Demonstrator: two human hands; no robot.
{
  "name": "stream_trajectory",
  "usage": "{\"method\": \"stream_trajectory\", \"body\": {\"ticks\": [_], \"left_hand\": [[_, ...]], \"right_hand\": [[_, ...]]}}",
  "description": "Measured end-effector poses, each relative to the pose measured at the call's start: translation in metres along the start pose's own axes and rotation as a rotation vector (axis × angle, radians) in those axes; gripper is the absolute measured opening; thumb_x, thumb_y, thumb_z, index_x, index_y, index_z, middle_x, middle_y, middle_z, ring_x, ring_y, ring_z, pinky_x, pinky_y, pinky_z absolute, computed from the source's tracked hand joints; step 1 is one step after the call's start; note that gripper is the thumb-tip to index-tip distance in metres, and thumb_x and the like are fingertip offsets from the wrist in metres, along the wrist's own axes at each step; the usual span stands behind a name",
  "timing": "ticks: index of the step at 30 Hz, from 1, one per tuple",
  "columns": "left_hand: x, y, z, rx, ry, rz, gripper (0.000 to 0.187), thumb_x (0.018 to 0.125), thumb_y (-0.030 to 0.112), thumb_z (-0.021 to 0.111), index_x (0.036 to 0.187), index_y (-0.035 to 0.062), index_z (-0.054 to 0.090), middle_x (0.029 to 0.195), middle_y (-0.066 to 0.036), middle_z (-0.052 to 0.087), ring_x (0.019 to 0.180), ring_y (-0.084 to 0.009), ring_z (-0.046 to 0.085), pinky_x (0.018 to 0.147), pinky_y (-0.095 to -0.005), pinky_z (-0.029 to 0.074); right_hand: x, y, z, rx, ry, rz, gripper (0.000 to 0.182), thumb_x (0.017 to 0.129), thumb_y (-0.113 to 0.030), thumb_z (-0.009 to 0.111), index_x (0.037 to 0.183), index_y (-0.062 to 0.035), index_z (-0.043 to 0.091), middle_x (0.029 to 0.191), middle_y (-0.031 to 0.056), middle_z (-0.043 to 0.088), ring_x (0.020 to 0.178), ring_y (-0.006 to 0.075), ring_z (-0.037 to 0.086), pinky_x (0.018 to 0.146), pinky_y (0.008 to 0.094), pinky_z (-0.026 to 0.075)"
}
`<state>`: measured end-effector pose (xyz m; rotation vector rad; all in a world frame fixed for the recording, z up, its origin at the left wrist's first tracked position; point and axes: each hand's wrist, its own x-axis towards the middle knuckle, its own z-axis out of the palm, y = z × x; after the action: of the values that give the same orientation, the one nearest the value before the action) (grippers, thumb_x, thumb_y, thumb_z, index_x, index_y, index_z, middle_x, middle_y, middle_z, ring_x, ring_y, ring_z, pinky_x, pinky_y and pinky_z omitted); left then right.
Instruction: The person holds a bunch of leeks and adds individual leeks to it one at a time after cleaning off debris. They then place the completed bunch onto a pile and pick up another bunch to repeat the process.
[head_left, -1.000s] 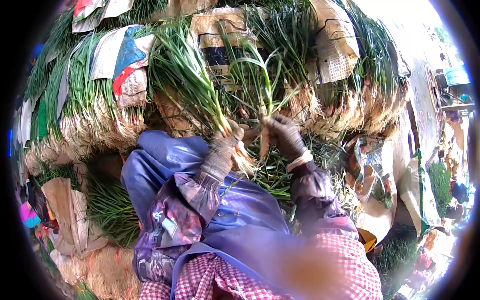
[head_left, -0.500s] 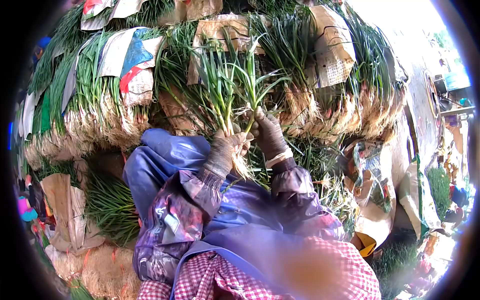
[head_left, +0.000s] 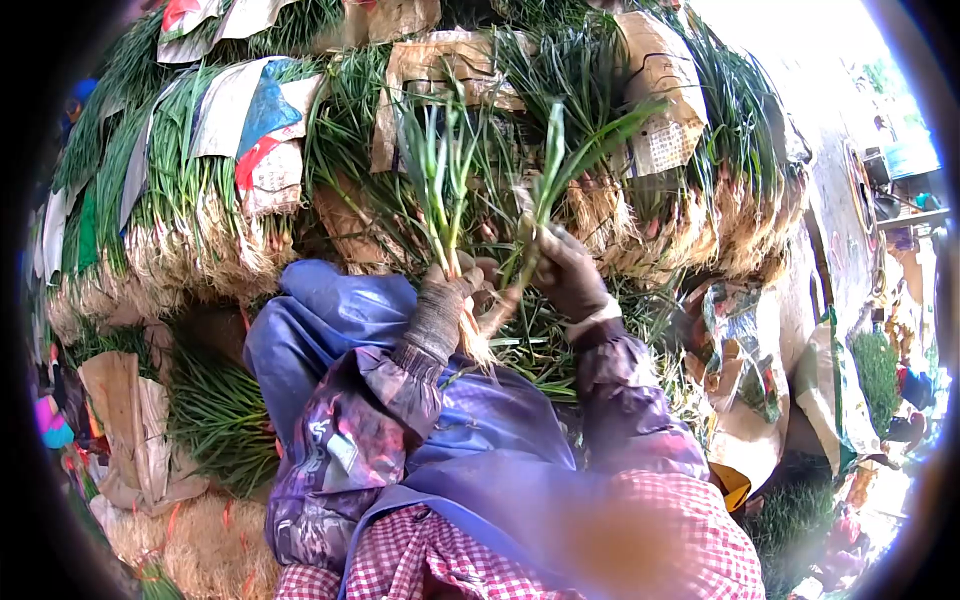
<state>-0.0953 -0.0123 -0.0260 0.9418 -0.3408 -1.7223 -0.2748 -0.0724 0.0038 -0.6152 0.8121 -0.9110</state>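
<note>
My left hand (head_left: 447,300), in a worn grey-brown glove, is closed round a small bunch of green-leaved plants (head_left: 440,205). Their pale roots hang below the fist over my blue-covered lap. To its right, my right hand (head_left: 568,272), gloved too, pinches a separate green stalk (head_left: 545,190) whose leaves point up and to the right. The stalk is partly blurred, and its lower end reaches towards the left hand.
Rows of rooted green plants (head_left: 220,235) are stacked ahead, partly covered by sacking pieces (head_left: 665,90). A leafy bundle (head_left: 225,415) lies left of my knee. Loose leaves and a pale sack (head_left: 835,390) are at the right.
My right hand has moved right, away from the left, taking a stalk with it. The left hand keeps its hold on the bunch, almost unmoved.
</note>
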Motion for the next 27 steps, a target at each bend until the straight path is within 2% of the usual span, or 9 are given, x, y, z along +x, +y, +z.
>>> {"method": "stream_trajectory", "body": {"ticks": [2,6,8,9,10,14,18,21,27], "left_hand": [[-0.001,0.008,0.005,0.172,0.151,0.126,0.014,0.088,0.006,0.059,0.098,0.0113,0.051,0.102,-0.006,0.061,0.09,-0.0184,0.063,0.073,-0.0296,0.056],[-0.001,0.018,0.012,0.035,0.036,0.262,0.017,0.088,0.005,0.059,0.1,0.0119,0.049,0.103,-0.008,0.061,0.089,-0.0183,0.063,0.072,-0.0278,0.056],[0.003,0.013,0.012,-0.044,-0.041,0.273,0.019,0.089,0.007,0.059,0.104,0.0105,0.048,0.091,-0.009,0.062,0.072,-0.0174,0.062,0.058,-0.0258,0.052],[0.004,0.013,0.012,-0.062,-0.092,0.26,0.02,0.089,0.008,0.06,0.106,0.0099,0.049,0.087,-0.008,0.062,0.068,-0.0167,0.06,0.054,-0.0252,0.049],[0.003,0.015,0.014,-0.078,-0.141,0.247,0.021,0.089,0.009,0.06,0.107,0.0094,0.049,0.083,-0.008,0.062,0.064,-0.0161,0.059,0.05,-0.0246,0.046],[0.011,0.015,0.001,-0.186,-0.221,0.042,0.023,0.09,0.024,0.061,0.105,0.0077,0.056,0.065,-0.002,0.055,0.053,-0.0136,0.048,0.046,-0.0257,0.036],[0.014,0.007,-0.003,-0.217,-0.115,0.002,0.017,0.092,0.026,0.059,0.096,0.0097,0.057,0.065,-0.001,0.055,0.057,-0.0152,0.052,0.049,-0.0278,0.041],[0.01,0.016,-0.001,-0.069,-0.014,0.068,0.014,0.091,0.023,0.061,0.094,0.0108,0.055,0.075,-0.003,0.06,0.068,-0.0152,0.059,0.06,-0.0272,0.05],[0.007,0.012,0.009,-0.016,0.039,0.043,0.013,0.086,0.008,0.065,0.093,0.0094,0.054,0.087,-0.004,0.064,0.071,-0.0099,0.057,0.062,-0.0224,0.048]], "right_hand": [[-0.017,-0.011,-0.041,-0.524,0.023,0.148,0.025,0.088,-0.031,0.063,0.098,-0.0079,0.062,0.065,-0.0041,0.053,0.049,0.005,0.044,0.043,0.0202,0.036],[-0.053,0.029,-0.136,-1.69,-0.835,0.347,0.022,0.086,-0.026,0.062,0.1,-0.0124,0.07,0.076,0.0042,0.066,0.067,0.0141,0.062,0.056,0.0286,0.049],[-0.049,-0.013,-0.075,-1.659,-0.733,1.018,0.024,0.084,-0.027,0.061,0.102,-0.0125,0.069,0.081,0.0074,0.068,0.072,0.0174,0.065,0.063,0.0314,0.053],[-0.041,-0.011,-0.087,-2.062,-0.689,0.395,0.025,0.086,-0.033,0.059,0.1,-0.0157,0.069,0.083,0.0073,0.068,0.07,0.0189,0.065,0.065,0.0322,0.055],[-0.013,-0.006,-0.085,-2.043,-0.24,0.187,0.027,0.08,-0.039,0.069,0.102,-0.0244,0.069,0.08,0.0015,0.069,0.071,0.0167,0.066,0.063,0.0325,0.054],[0.064,-0.055,-0.05,-1.681,0.665,-0.046,0.031,0.081,-0.046,0.064,0.101,-0.0212,0.066,0.088,0.0101,0.068,0.077,0.0267,0.066,0.066,0.0377,0.051],[0.103,-0.064,-0.046,-1.874,0.627,-0.047,0.028,0.078,-0.039,0.069,0.09,-0.0136,0.067,0.082,0.012,0.067,0.077,0.0309,0.064,0.07,0.0399,0.049],[0.08,-0.047,-0.034,-1.35,0.526,-0.754,0.015,0.08,-0.021,0.071,0.087,-0.0087,0.069,0.074,0.007,0.068,0.062,0.0143,0.063,0.056,0.0279,0.048],[0.003,-0.004,0.01,-1.492,0.174,-0.69,0.013,0.081,-0.024,0.069,0.079,-0.0122,0.065,0.066,0.0057,0.064,0.055,0.0213,0.062,0.05,0.0332,0.048]]}}
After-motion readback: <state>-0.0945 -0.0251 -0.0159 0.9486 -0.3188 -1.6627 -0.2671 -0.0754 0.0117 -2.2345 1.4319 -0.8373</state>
